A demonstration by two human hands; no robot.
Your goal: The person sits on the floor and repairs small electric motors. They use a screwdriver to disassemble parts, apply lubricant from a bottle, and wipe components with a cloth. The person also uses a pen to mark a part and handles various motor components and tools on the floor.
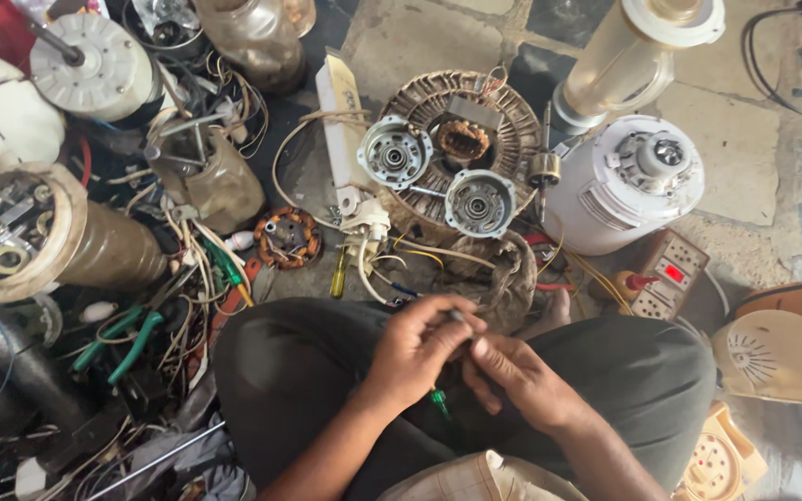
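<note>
I sit cross-legged on the floor in dark trousers. My left hand [417, 350] is closed around a small tool whose metal tip shows above my fingers and whose green handle [439, 401] pokes out below my palm. My right hand [517, 373] meets it fingertip to fingertip, pinching something small that I cannot make out. Just beyond my knees lie two round silver motor end caps [394, 154] on a wide wound stator ring [503, 121].
A white mixer base [624, 186] and a clear jar [628, 56] stand at the right, with a switchboard with a red light [668, 274]. Green-handled pliers [127, 339], a yellow screwdriver [338, 275], wires and motor parts crowd the left.
</note>
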